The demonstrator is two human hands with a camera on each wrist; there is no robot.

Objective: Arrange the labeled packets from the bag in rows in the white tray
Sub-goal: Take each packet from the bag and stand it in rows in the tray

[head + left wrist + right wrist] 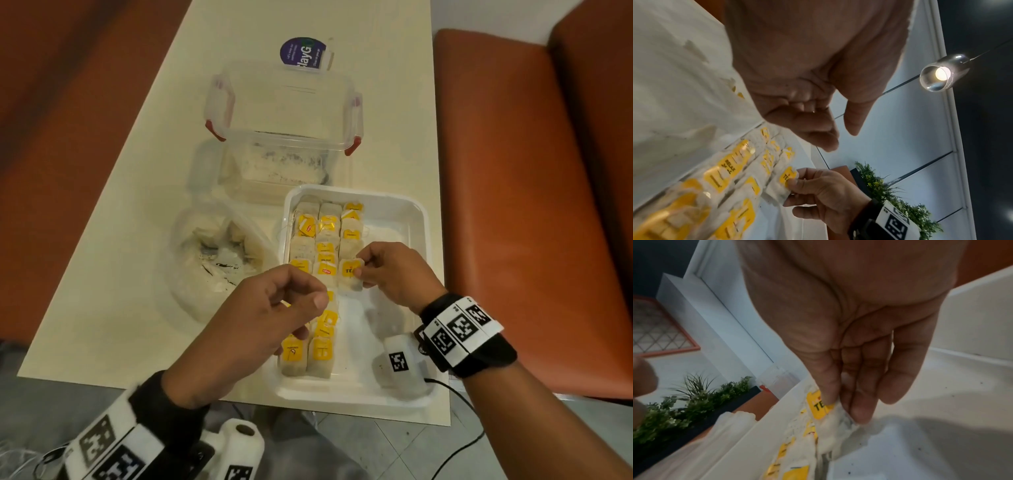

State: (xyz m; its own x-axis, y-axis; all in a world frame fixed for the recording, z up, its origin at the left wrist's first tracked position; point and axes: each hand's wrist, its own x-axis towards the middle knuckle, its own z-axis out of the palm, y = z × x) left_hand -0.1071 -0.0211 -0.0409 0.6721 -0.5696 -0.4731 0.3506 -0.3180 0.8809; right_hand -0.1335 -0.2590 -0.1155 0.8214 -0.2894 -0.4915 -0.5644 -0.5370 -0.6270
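Observation:
The white tray (424,219) lies on the table, with yellow-labelled packets (325,240) lined up along its left side. My right hand (361,270) pinches one packet (349,279) with a yellow "TE" label between thumb and fingers, low over the near end of the third row. The same packet (830,426) hangs from my right hand (842,405), close to the tray floor (920,443). My left hand (308,315) hovers over the two left rows. It is loosely curled and holds nothing (841,139). The clear bag (212,260) with more packets sits left of the tray.
A clear box with red clips (284,137) stands behind the tray, and a purple round sticker (303,54) lies beyond it. An orange seat (513,205) runs along the table's right edge. The tray's right half is bare, and its near rim reaches the table's front edge.

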